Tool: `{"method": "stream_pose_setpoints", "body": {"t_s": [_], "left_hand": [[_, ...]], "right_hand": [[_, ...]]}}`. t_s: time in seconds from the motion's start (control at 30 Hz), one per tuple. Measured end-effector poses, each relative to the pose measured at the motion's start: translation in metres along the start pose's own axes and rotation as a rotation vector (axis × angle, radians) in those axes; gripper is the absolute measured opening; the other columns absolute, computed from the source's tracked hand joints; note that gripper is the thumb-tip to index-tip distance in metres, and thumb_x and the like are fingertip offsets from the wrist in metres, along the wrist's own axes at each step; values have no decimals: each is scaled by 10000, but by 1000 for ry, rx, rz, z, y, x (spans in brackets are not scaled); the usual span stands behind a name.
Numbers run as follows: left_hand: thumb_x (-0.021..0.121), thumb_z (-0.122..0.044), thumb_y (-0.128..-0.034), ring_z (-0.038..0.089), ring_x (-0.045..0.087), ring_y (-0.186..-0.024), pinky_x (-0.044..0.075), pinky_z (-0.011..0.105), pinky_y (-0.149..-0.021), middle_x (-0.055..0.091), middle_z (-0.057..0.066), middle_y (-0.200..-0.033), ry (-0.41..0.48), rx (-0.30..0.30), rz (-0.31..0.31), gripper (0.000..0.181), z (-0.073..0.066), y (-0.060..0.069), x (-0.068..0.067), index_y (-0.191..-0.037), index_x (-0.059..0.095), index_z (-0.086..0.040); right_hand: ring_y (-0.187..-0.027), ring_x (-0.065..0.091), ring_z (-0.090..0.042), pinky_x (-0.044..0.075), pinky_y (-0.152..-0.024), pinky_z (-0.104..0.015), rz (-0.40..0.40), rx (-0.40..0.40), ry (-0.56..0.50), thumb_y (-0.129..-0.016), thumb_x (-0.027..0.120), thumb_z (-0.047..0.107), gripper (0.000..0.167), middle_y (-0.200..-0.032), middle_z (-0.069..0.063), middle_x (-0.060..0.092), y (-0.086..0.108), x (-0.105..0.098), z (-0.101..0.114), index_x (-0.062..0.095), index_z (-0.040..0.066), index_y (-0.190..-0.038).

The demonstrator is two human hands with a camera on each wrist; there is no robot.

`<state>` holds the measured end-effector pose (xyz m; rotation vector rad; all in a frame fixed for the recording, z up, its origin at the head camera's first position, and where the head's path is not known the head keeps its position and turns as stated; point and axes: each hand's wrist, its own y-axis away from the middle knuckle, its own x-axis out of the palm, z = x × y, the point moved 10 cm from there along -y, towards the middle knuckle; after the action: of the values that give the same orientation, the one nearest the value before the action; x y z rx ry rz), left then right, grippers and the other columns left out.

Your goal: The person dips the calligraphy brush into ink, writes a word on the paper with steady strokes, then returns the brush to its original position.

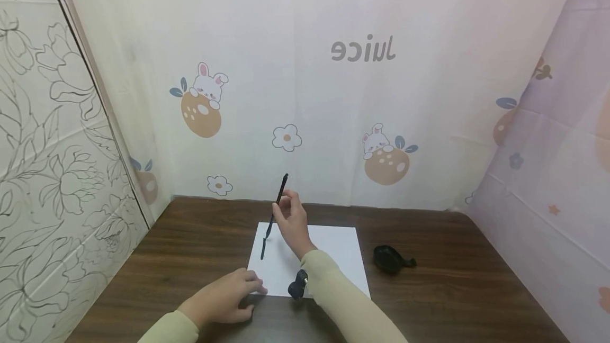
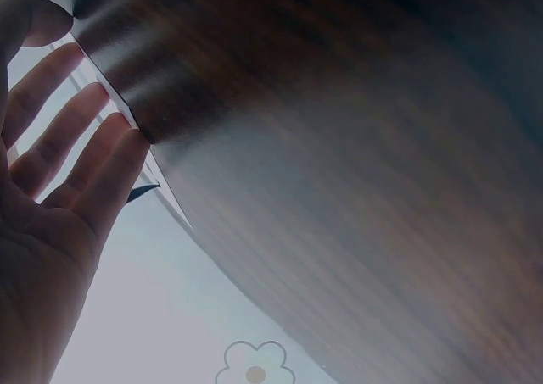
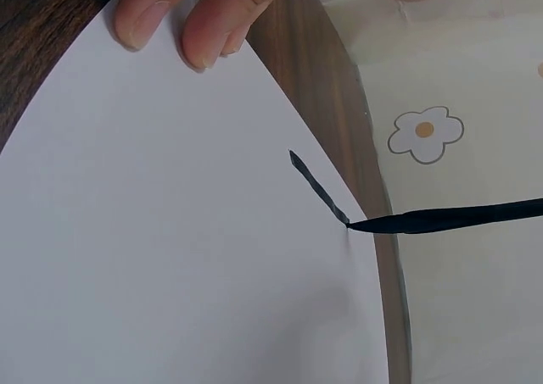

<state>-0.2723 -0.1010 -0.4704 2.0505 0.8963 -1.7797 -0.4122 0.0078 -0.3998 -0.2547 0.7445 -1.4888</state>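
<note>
In the head view my right hand (image 1: 293,224) pinches a dark brush (image 1: 282,187) by its handle, tilted over a white sheet of paper (image 1: 333,258). Seen from the right wrist, the tip of the brush (image 3: 407,223) touches the paper (image 3: 170,197) at one end of a short black stroke (image 3: 318,187). My left hand (image 1: 229,295) rests at the paper's near left corner, its fingertips (image 3: 140,24) on the sheet. From the left wrist, the left hand (image 2: 64,164) shows its fingers extended along the paper's edge.
A small black dish with a handle (image 1: 389,259) sits on the brown wooden table (image 1: 457,279), right of the paper. Printed curtains (image 1: 295,83) stand behind and at both sides. A dark wrist camera (image 1: 297,285) is on the right wrist, above the paper's near edge.
</note>
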Motion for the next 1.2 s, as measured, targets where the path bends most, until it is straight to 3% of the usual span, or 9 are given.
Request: {"method": "stream_pose_setpoints", "body": {"t_s": [0.53, 0.93, 1.2], "left_hand": [[733, -216, -836, 89, 580, -991, 520, 285, -866, 646, -50, -1096, 3, -6, 4, 302, -1, 0, -1, -1135, 731, -173], [726, -238, -853, 86, 576, -1010, 519, 293, -880, 643, -70, -1119, 30, -50, 46, 301, 3, -1, 2, -1152, 728, -199], [726, -229, -849, 88, 574, -1003, 519, 292, -873, 643, -64, -1116, 26, -43, 35, 297, 1, -1, 0, -1143, 728, -193]], "right_hand": [[-987, 604, -148, 534, -882, -322, 30, 19, 4, -1000, 611, 163, 366, -1044, -8, 605, 1, 2, -2, 463, 169, -1334], [-948, 599, -145, 540, -848, -300, 41, -16, 11, -999, 611, 157, 353, -1011, -6, 592, 1, 3, 0, 465, 171, -1320], [-929, 599, -137, 542, -810, -293, 50, -20, 21, -996, 617, 159, 365, -1006, 2, 592, 1, 3, 0, 463, 183, -1326]]}}
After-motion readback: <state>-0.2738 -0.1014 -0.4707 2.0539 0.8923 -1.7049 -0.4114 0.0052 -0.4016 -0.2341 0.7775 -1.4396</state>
